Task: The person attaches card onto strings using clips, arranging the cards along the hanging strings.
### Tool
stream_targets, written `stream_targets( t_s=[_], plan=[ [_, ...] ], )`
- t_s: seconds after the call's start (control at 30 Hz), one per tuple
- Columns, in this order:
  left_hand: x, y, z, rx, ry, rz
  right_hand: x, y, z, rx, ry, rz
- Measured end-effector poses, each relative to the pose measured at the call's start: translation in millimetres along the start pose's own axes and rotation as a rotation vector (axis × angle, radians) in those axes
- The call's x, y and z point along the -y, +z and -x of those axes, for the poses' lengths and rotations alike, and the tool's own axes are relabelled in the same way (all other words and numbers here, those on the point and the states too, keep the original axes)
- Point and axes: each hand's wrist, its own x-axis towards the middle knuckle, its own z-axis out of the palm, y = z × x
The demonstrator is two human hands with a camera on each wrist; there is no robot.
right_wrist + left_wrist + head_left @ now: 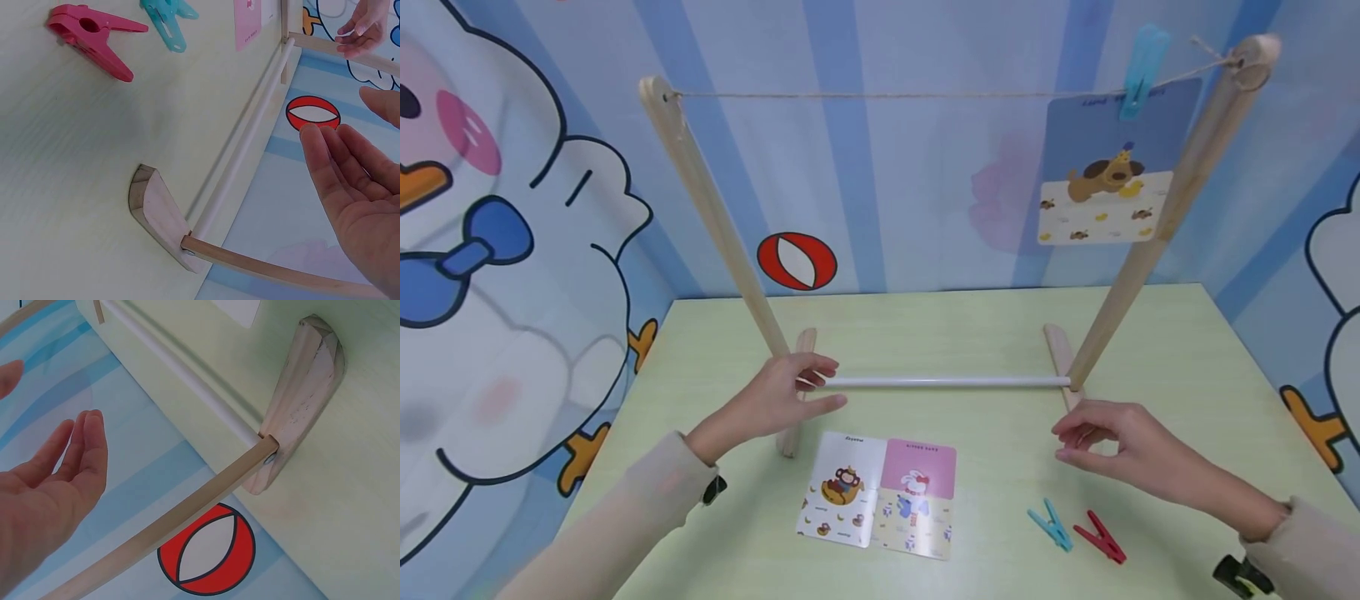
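Observation:
My left hand [782, 392] hovers near the foot of the left wooden post [722, 217], fingers loosely bent and holding nothing. On the other side, my right hand [1112, 442] is held above the table in front of the right wooden foot [1060, 354], its fingers relaxed with a gap to the thumb. Below it lie a blue clothespin [1051, 525] and a red clothespin [1101, 537]. Between the hands are a monkey card [838, 492] and a pink rabbit card [916, 500], edges meeting. A dog card [1105, 167] hangs from the string [880, 96], clipped by another blue clothespin [1142, 71].
A white rod [947, 382] joins the two posts low over the pale green table [970, 325]. The right post [1172, 217] slants up beside the dog card. Behind stands a blue striped backdrop [910, 192] with cartoon figures and a red ball picture [771, 260].

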Motion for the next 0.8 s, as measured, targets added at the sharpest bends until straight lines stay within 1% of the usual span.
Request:
stream_targets(
  t_s=[0.1, 0.17, 0.37, 0.5, 0.67, 0.8],
  plan=[
    [1.7, 2.3, 2.0, 0.01, -0.005, -0.009, -3, 4, 1.3, 0.015, 0.002, 0.006],
    [3.0, 4.7, 3.2, 0.018, -0.02, -0.015, -6, 6, 2.4, 0.017, 0.002, 0.014],
    [7.4, 13.3, 6.4, 0.039, -0.103, -0.015, -11, 15, 5.9, 0.043, 0.015, 0.036],
    [10.2, 18.0, 8.6, 0.038, -0.153, -0.03, -13, 20, 7.8, 0.061, 0.022, 0.024],
    [12.9, 21.3, 9.6, 0.033, -0.166, -0.051, -14, 23, 8.9, 0.072, 0.026, 0.009],
    [15.7, 24.1, 10.2, 0.044, -0.155, -0.045, -16, 26, 8.7, 0.081, 0.042, 0.015]
  ],
)
